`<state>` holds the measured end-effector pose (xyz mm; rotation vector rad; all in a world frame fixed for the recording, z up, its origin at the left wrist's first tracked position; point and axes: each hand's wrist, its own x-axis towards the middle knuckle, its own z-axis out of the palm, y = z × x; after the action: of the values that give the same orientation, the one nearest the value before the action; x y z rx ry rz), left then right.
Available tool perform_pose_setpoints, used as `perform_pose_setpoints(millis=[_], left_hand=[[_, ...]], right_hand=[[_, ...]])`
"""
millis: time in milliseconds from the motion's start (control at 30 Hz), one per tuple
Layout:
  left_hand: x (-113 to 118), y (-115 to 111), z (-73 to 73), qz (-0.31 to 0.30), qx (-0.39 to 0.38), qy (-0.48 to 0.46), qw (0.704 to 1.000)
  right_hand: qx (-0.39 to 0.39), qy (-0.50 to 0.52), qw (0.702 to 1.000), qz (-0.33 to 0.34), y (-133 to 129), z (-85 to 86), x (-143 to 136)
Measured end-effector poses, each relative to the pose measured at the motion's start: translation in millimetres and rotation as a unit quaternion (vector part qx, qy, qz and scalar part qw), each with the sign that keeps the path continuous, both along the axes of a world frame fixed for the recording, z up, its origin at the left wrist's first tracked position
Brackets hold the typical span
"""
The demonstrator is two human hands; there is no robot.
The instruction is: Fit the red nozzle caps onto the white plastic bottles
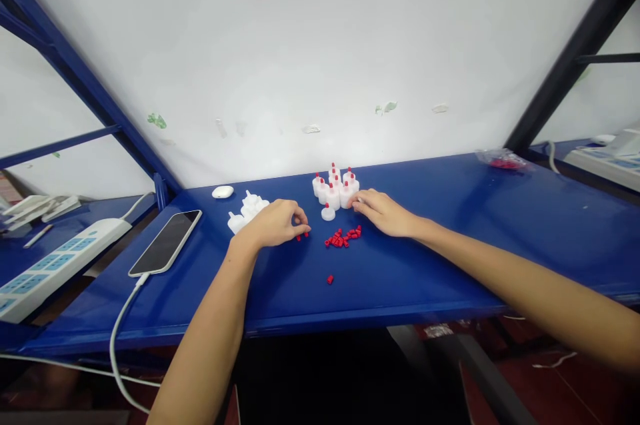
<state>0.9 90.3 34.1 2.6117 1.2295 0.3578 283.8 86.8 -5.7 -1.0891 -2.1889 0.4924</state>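
My left hand [277,222] is low over the table, fingers curled in toward the thumb. Two small red caps [299,238] show right under its fingertips; whether one is pinched cannot be made out. Close behind that hand are several white bottles with bare nozzles [250,205], partly hidden by it. My right hand [383,212] reaches in from the right, its fingers stretched out beside the nearest of several upright white bottles with red tips [347,194]. One red-tipped white piece [328,212] stands in front of that group. Loose red caps [340,238] lie in a pile between my hands.
A single red cap [330,280] lies nearer the front edge of the blue table [400,278]. On the left are a phone [166,243] with a white cable, a white earphone case [223,192] and a power strip [60,268]. A plastic bag [503,160] with red contents sits back right.
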Motion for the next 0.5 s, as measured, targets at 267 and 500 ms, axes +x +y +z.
perform_pose_setpoints(millis=[267, 500], left_hand=[[8, -2, -0.4, 0.016, 0.015, -0.108, 0.994], [54, -11, -3.9, -0.017, -0.089, -0.435, 0.896]], right_hand=[[0.001, 0.051, 0.999, -0.001, -17, 14.8, -4], [-0.202, 0.217, 0.950, 0.102, -32, 12.2, -20]])
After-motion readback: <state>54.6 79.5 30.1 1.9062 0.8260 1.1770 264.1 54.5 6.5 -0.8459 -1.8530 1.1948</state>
